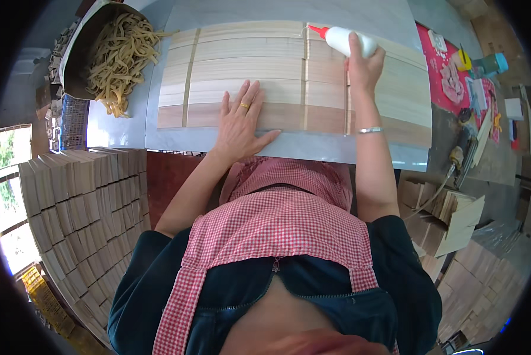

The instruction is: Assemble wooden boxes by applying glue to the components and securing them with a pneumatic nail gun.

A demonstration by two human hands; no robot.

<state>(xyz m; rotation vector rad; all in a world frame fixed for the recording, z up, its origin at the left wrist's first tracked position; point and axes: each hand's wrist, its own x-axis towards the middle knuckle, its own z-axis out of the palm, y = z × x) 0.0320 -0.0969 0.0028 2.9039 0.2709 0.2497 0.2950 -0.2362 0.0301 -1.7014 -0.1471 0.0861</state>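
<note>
Several pale wooden slats (pixel 236 56) lie side by side on the blue-grey table (pixel 117 133), crossed by narrow grooves. My left hand (pixel 240 118) rests flat on the near slats, fingers spread, a ring on one finger. In my right hand (pixel 366 66) is a white squeeze bottle with a red nozzle (pixel 342 40), which looks like a glue bottle. It is tilted, and its nozzle points left toward the far end of a groove (pixel 306 71) in the slats. Whether anything flows from the tip is too small to tell.
At the left, a box (pixel 70 74) spills tangled beige bands (pixel 123 56) onto the table. Tall stacks of wooden pieces (pixel 82 207) stand at the near left. Rightward are a red cloth (pixel 428 71), a blue-lidded jar (pixel 489 65), a corded tool (pixel 456 155) and more wood (pixel 434 201).
</note>
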